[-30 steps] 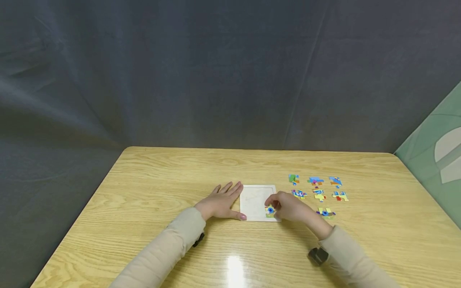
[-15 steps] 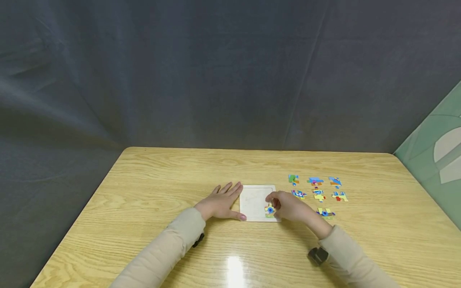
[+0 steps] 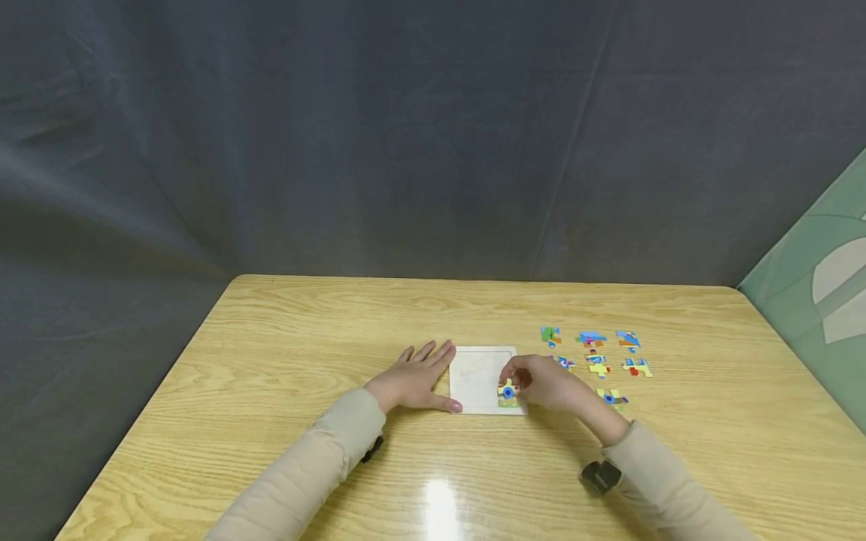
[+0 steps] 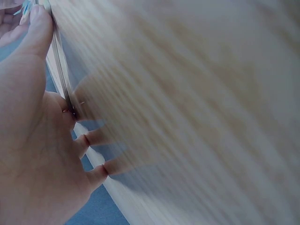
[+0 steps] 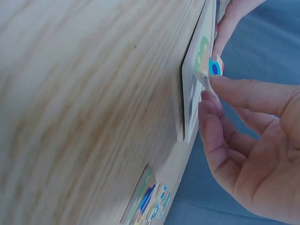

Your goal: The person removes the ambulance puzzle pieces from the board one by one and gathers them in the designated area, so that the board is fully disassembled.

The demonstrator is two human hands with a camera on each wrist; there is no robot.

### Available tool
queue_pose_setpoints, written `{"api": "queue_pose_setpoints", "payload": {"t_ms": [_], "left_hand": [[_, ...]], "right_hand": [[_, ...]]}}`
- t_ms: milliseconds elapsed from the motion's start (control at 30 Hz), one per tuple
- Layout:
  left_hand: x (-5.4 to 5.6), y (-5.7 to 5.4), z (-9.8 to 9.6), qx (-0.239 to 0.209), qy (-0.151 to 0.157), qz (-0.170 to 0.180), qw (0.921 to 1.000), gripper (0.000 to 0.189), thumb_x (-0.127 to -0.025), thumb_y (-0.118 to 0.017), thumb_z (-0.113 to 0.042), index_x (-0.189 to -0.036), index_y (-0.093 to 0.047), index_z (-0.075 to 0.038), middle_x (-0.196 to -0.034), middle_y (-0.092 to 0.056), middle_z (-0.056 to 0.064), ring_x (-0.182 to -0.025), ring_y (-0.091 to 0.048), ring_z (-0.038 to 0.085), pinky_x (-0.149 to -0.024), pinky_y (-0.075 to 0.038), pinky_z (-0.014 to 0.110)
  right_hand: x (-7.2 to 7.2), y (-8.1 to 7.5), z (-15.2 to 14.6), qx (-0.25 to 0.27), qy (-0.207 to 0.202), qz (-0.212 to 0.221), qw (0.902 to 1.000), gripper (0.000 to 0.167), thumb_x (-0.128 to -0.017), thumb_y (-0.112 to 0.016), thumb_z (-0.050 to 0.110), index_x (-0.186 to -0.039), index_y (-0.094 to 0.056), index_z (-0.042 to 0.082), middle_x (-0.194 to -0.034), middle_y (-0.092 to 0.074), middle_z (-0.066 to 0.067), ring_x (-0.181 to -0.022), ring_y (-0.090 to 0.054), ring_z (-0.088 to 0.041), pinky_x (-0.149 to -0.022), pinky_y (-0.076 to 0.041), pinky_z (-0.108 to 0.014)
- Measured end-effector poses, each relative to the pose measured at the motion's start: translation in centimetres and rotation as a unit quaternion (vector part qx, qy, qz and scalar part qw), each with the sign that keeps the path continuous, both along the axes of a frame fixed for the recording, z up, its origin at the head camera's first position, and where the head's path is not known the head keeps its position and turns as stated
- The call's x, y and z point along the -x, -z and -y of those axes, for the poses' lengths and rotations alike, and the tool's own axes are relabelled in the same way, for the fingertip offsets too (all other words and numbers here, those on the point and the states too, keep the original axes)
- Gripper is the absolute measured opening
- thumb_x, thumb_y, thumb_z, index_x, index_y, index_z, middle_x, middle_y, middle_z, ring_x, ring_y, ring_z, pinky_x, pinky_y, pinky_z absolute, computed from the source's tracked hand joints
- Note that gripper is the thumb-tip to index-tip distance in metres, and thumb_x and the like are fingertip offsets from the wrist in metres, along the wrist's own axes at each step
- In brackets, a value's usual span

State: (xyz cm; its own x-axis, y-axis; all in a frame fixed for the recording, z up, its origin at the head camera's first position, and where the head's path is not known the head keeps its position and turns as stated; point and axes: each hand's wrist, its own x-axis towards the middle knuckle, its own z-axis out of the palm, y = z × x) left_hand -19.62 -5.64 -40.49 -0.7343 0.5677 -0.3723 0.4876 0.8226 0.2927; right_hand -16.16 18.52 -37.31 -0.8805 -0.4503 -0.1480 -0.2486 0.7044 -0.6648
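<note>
A pale, square puzzle tray (image 3: pixel 473 382) with a raised border lies flat on the table. My left hand (image 3: pixel 414 382) rests at its left side, fingers spread and straight, with fingertips and thumb at the edge. Over the tray's lower right corner, my right hand (image 3: pixel 549 385) pinches a jigsaw piece (image 3: pixel 508 393) showing a blue wheel, yellow and green. In the right wrist view, thumb and fingertips grip the piece (image 5: pixel 214 68) by its edge, and it stands tilted above the tray's rim. The left wrist view shows the left palm (image 4: pixel 37 126) low beside the tray.
Several loose jigsaw pieces lie in rows right of the tray, among them a blue-wheeled one (image 3: pixel 611 398), a yellow one (image 3: pixel 598 369) and a green one (image 3: pixel 551 335). A dark curtain (image 3: pixel 433 150) hangs behind the wooden table (image 3: pixel 325 323).
The right hand has shifted slightly, and its knuckles now partly cover the nearest loose piece. The pinched piece shows a little more fully. My left hand has stayed in place.
</note>
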Motion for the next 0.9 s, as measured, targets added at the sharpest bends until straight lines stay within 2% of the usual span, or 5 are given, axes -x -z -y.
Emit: {"api": "queue_pose_setpoints", "payload": {"t_ms": [200, 533, 900], "left_hand": [[0.1, 0.0, 0.0, -0.004, 0.001, 0.0, 1.0, 0.097, -0.087, -0.051, -0.065, -0.156, -0.002, -0.019, -0.163, 0.004, -0.004, -0.152, 0.001, 0.022, -0.123, -0.004, 0.049], [0.0, -0.1, 0.0, -0.003, 0.002, 0.001, 1.0, 0.097, -0.087, -0.051, -0.065, -0.156, -0.002, -0.018, -0.163, 0.005, -0.004, -0.152, 0.002, 0.022, -0.123, -0.004, 0.049], [-0.1, 0.1, 0.0, 0.008, 0.006, -0.002, 0.9999, 0.097, -0.087, -0.05, -0.066, -0.155, 0.001, -0.019, -0.163, 0.007, -0.006, -0.151, 0.004, 0.021, -0.123, -0.002, 0.049]], "right_hand": [[0.2, 0.1, -0.3, 0.002, -0.005, -0.006, 1.0, 0.033, -0.074, -0.051, -0.017, -0.095, -0.067, 0.003, -0.074, -0.053, -0.001, -0.069, -0.046, -0.011, -0.055, -0.034, -0.017], [0.0, -0.2, -0.7, 0.035, -0.026, -0.013, 0.999, 0.025, -0.08, -0.055, -0.016, -0.094, -0.068, 0.001, -0.079, -0.061, -0.008, -0.075, -0.051, -0.011, -0.063, -0.044, -0.02], [0.2, 0.1, -1.6, 0.053, -0.026, -0.002, 0.9982, 0.028, -0.08, -0.052, -0.016, -0.099, -0.067, -0.002, -0.082, -0.062, -0.008, -0.076, -0.053, -0.011, -0.065, -0.049, -0.02]]}}
